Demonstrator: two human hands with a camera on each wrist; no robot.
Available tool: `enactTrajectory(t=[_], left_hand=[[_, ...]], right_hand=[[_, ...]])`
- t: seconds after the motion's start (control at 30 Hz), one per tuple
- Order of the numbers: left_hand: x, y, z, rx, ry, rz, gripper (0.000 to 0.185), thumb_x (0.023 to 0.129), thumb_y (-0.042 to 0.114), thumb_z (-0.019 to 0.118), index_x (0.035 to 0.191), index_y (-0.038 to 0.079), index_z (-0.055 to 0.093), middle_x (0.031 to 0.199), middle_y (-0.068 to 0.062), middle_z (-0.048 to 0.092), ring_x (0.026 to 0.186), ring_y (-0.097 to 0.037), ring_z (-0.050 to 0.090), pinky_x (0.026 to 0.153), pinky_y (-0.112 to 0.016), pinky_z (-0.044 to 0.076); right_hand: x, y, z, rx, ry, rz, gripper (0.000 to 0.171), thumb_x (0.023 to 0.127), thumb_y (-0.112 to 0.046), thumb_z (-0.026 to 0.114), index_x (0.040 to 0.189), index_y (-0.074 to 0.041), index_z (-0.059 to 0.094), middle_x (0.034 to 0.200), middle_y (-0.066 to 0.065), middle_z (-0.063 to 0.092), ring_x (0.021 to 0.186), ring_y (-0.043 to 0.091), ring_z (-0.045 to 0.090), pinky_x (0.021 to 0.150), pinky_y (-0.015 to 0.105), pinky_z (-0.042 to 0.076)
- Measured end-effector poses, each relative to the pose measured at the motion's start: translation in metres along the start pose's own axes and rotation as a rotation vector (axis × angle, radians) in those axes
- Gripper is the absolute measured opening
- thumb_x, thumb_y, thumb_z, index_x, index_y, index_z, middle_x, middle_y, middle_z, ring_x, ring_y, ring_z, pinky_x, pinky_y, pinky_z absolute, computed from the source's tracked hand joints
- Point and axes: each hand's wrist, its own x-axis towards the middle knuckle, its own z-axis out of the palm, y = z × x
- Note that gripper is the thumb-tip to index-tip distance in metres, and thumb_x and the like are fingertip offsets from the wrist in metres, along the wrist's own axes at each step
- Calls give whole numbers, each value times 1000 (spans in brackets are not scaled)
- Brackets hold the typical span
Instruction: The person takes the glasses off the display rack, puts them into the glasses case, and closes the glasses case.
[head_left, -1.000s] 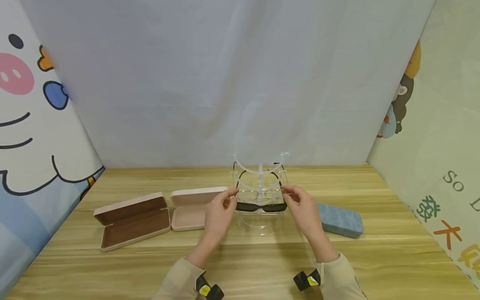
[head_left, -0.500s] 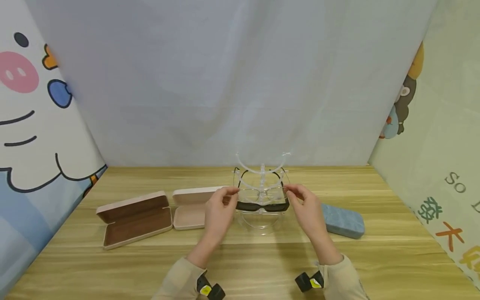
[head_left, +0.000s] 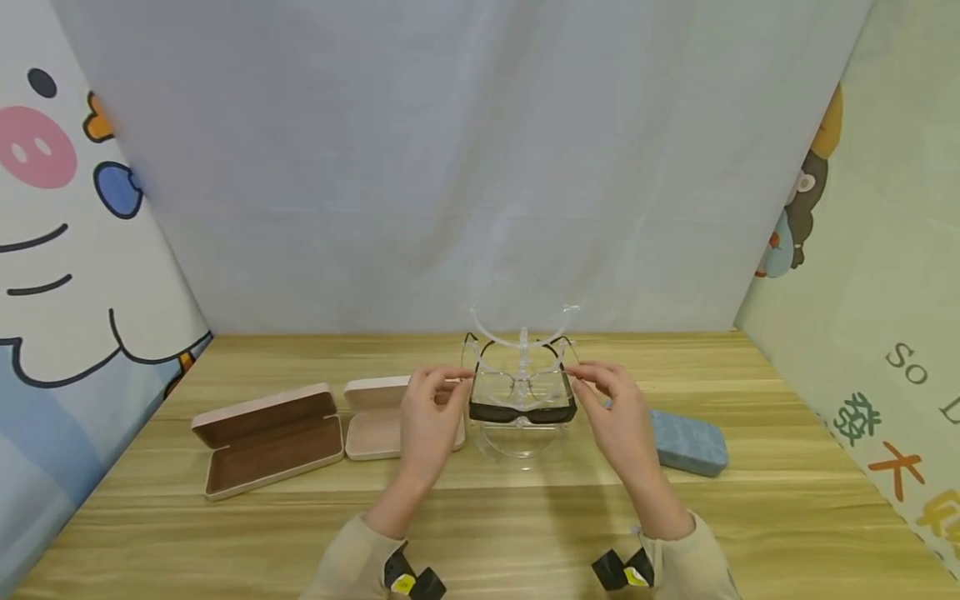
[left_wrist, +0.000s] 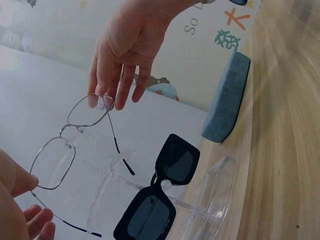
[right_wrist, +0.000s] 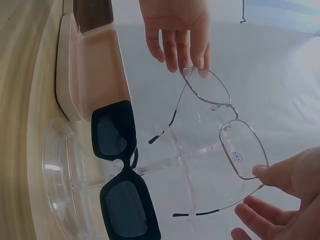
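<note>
Thin metal-framed eyeglasses (head_left: 542, 386) are held level between both hands, with the temples pointing away from the person. My left hand (head_left: 428, 421) pinches one end of the frame with thumb and fingers. At the opposite end, my right hand (head_left: 618, 417) pinches the frame likewise. The lenses sit in front of a clear display stand (right_wrist: 186, 182), and the dark temple tips reach beside its arms; whether they touch cannot be told. Lower on that stand rest black sunglasses (left_wrist: 149, 217), below the eyeglasses and apart from both hands.
Left of the stand, a pale case (head_left: 375, 433) with pink lining lies open, partly behind the left hand. Farther left is another open case (head_left: 273, 454), lined in brown. A closed blue case (head_left: 690, 443) lies on the wooden table (head_left: 510, 517), right of the right hand.
Both hands have drawn slightly apart while keeping the eyeglasses between them. The temple tips sit a little lower in the head view than a second ago. Stand, sunglasses and cases stay put.
</note>
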Motion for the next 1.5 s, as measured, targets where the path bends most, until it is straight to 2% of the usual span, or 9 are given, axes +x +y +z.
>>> enactTrajectory(t=[0.33, 0.67, 0.83, 0.97, 1.13, 1.37, 1.5], left_hand=[[1, 15, -11, -58, -16, 17, 10, 83, 9, 64, 92, 10, 70, 99, -6, 56, 82, -14, 58, 70, -24, 51], [-1, 33, -22, -100, -39, 35, 11, 84, 12, 65, 93, 11, 70, 99, -4, 57, 84, -12, 57, 74, -25, 49], [-3, 40, -26, -120, -41, 59, 11, 84, 13, 65, 94, 11, 70, 98, -4, 58, 84, -12, 57, 74, -24, 49], [-5, 44, -28, -128, -33, 92, 11, 84, 13, 65, 94, 10, 70, 97, -3, 59, 84, -11, 56, 74, -25, 49], [-7, 48, -30, -144, -26, 129, 11, 85, 12, 64, 94, 11, 70, 98, -2, 59, 84, -10, 55, 74, -25, 48], [-9, 56, -34, -170, -28, 121, 11, 84, 11, 64, 94, 11, 70, 95, -1, 60, 81, -9, 56, 71, -25, 48], [-10, 58, -36, -177, -18, 141, 11, 84, 10, 65, 94, 9, 70, 92, -1, 60, 80, -8, 56, 70, -24, 48]], right_hand=[[-7, -19, -11, 0, -3, -4, 21, 88, -16, 59, 107, -12, 67, 115, 4, 58, 109, 22, 52, 95, 40, 42], [-15, -36, -24, 3, 19, -4, 25, 89, -28, 58, 108, -14, 67, 115, 2, 58, 111, 21, 52, 92, 44, 42], [-20, -43, -28, -26, 58, -34, 24, 89, -28, 59, 107, -17, 67, 112, -1, 60, 107, 17, 54, 87, 40, 45], [-23, -48, -31, -46, 88, -52, 21, 88, -25, 60, 106, -17, 68, 109, -5, 61, 103, 11, 55, 80, 27, 46], [-27, -54, -34, -49, 111, -65, 19, 88, -21, 61, 105, -18, 69, 105, -8, 62, 97, 6, 56, 63, 16, 43], [-30, -60, -36, -54, 124, -77, 19, 88, -21, 60, 105, -19, 69, 98, -7, 62, 90, 4, 56, 55, 17, 46], [-31, -61, -37, -55, 131, -81, 18, 88, -20, 60, 104, -20, 69, 95, -9, 63, 88, 3, 56, 52, 18, 44]])
